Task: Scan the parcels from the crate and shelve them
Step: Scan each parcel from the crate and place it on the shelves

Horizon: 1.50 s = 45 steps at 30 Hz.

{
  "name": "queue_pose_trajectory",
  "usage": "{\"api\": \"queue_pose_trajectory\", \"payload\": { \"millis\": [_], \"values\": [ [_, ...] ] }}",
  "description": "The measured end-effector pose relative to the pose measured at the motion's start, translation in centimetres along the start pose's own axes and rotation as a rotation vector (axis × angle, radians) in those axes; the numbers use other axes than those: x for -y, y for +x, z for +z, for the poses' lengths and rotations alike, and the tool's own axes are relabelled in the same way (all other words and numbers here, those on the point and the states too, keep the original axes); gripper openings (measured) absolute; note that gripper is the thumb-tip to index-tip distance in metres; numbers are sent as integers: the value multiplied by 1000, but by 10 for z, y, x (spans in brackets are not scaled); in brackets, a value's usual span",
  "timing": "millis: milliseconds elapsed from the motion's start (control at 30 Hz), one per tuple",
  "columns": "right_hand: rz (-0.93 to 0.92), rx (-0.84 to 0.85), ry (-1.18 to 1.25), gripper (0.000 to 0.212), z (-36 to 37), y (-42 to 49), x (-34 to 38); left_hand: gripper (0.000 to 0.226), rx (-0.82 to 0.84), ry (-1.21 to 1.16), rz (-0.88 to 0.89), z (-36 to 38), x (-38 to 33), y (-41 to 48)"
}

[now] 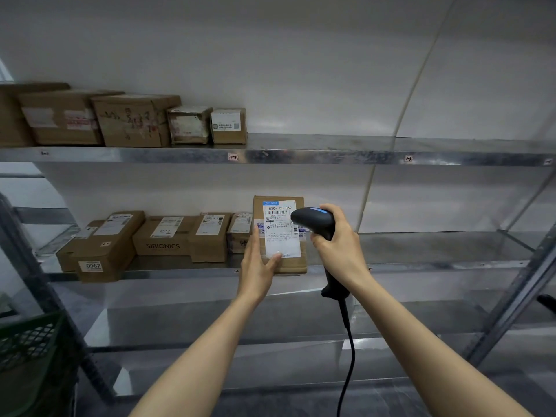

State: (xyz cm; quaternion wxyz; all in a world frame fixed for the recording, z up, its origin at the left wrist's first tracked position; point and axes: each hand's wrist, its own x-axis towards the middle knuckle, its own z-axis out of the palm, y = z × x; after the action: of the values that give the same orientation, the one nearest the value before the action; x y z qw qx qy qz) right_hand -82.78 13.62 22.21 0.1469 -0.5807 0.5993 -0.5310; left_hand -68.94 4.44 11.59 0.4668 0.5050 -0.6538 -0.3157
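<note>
A brown cardboard parcel with a white shipping label stands upright at the front edge of the middle metal shelf. My left hand holds its lower left side, thumb across the bottom of the label. My right hand grips a black corded barcode scanner, whose head points at the label from the right, close to it. The scanner's cable hangs down between my forearms.
Several cardboard boxes line the middle shelf left of the parcel; several more sit on the upper shelf at left. A green plastic crate is at the lower left. Lower shelves and slanted uprights lie below and right.
</note>
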Motion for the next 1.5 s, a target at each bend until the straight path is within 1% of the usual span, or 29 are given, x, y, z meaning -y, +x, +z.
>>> {"api": "queue_pose_trajectory", "payload": {
  "millis": [167,433,567,967,1200,1500],
  "values": [
    [16,-25,36,46,-1,3,1,84,-3,-15,21,-4,-8,2],
    [18,-109,37,46,-9,14,5,83,-54,-24,94,-17,-33,14],
    [27,-148,36,46,-13,19,6,81,-40,-71,139,-24,-48,21],
    [53,-195,16,47,-4,24,10,82,-67,-48,230,-51,-80,60],
    [66,-242,-3,46,11,30,16,84,-41,-84,283,-66,-102,86],
    [72,-225,-11,47,20,48,8,84,-74,-99,299,-71,-120,132]
  ]
}}
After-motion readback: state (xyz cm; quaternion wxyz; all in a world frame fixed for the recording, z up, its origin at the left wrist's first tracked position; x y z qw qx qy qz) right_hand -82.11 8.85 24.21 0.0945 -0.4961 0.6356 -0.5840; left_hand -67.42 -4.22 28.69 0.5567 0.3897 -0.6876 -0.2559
